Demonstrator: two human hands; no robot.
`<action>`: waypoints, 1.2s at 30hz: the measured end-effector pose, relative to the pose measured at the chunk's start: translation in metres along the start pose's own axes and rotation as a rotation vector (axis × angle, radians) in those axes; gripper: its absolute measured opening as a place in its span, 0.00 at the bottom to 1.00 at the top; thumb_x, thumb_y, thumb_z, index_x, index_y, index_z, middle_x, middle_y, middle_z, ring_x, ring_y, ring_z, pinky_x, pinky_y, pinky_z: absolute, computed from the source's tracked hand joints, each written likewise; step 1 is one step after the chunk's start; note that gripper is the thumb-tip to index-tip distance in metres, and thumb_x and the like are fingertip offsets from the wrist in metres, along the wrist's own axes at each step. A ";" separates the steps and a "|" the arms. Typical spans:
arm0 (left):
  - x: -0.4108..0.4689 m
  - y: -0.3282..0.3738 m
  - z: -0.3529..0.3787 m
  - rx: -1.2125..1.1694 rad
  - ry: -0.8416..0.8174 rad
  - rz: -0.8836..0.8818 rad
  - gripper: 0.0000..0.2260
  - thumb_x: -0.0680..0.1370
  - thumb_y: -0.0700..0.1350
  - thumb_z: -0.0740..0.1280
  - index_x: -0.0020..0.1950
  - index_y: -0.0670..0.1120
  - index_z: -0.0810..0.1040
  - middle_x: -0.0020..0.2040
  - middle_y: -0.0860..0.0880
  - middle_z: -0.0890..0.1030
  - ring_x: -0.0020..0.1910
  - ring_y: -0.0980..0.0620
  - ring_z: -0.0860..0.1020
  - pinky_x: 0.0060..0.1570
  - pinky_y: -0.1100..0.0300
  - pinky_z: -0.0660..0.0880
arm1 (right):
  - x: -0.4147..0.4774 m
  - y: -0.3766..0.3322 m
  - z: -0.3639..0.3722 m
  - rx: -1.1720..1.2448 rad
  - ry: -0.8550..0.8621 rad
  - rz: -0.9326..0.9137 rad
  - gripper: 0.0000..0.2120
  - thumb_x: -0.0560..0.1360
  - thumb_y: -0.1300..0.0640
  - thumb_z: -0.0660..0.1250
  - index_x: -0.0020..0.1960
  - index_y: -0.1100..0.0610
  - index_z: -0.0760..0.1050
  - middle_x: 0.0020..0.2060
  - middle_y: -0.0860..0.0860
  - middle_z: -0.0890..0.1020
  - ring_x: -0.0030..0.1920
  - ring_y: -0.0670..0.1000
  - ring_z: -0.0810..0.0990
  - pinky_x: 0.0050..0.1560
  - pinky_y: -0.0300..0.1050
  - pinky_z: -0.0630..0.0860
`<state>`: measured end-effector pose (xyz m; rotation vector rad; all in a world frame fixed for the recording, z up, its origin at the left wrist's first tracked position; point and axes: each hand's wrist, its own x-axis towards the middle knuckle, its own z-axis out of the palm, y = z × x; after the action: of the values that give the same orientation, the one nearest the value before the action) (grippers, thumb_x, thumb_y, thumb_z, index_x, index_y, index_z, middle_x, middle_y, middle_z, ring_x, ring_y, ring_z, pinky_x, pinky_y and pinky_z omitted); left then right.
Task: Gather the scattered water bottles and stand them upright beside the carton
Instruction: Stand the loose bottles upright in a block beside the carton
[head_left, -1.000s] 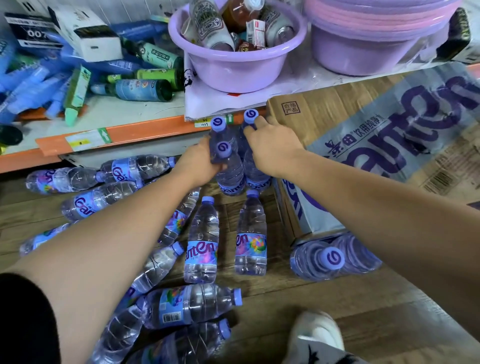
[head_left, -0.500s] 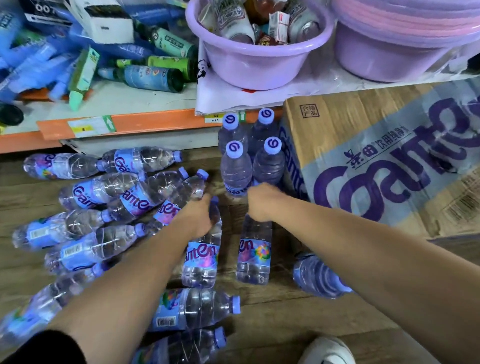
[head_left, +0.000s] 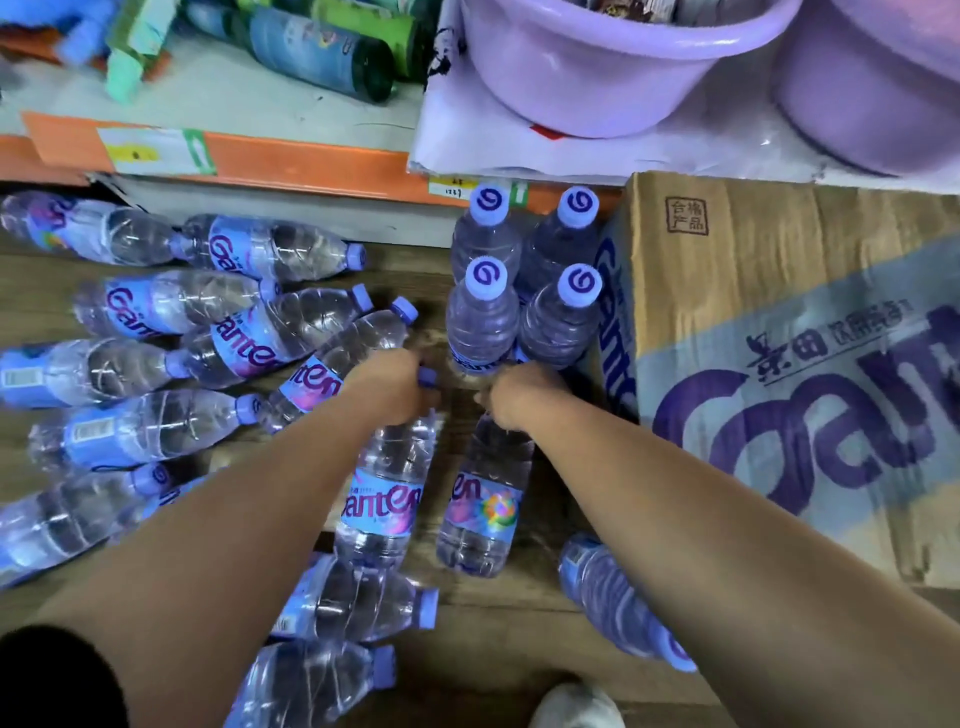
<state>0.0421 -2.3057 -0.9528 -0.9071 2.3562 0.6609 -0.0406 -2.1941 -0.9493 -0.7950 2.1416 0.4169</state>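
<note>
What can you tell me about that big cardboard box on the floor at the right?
The big brown corrugated cardboard carton sits on the wooden floor under the shelf edge, closed on top, printed with a pale blue band, large purple lettering and a small square stamp near one corner. Its surface looks creased and worn. Four upright clear water bottles with lilac caps stand close against its left side. Its right part runs out of view.

Floor (head_left: 498, 639): dark wooden planks, worn, running left to right.
Shelf (head_left: 218, 98): low, pale board along the far side, just above the floor.
Shelf edge (head_left: 311, 163): orange strip with a paper price label (head_left: 156, 151).
Light: soft, even, no hard shadows.
</note>
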 end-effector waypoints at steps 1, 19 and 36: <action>-0.003 0.000 -0.004 0.013 0.017 -0.005 0.14 0.76 0.48 0.67 0.60 0.46 0.76 0.57 0.44 0.80 0.59 0.43 0.77 0.54 0.55 0.73 | 0.000 0.000 0.002 0.064 0.028 0.043 0.23 0.80 0.50 0.58 0.73 0.58 0.63 0.70 0.57 0.69 0.68 0.59 0.70 0.63 0.52 0.71; -0.078 0.030 -0.043 0.463 0.159 0.336 0.21 0.70 0.59 0.70 0.54 0.44 0.75 0.55 0.43 0.80 0.56 0.41 0.78 0.47 0.56 0.71 | -0.109 0.027 -0.014 0.170 0.256 -0.268 0.17 0.77 0.53 0.63 0.60 0.64 0.76 0.56 0.59 0.79 0.56 0.59 0.77 0.53 0.49 0.73; -0.100 0.050 -0.054 0.416 0.329 0.476 0.17 0.76 0.47 0.66 0.62 0.39 0.72 0.57 0.39 0.74 0.57 0.38 0.75 0.54 0.49 0.73 | -0.140 0.050 -0.019 0.241 0.537 -0.218 0.15 0.75 0.58 0.64 0.61 0.58 0.72 0.61 0.58 0.70 0.50 0.57 0.74 0.48 0.47 0.72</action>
<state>0.0543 -2.2593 -0.8382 -0.2849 2.8871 0.1719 -0.0165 -2.1105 -0.8267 -1.0722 2.4896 -0.1929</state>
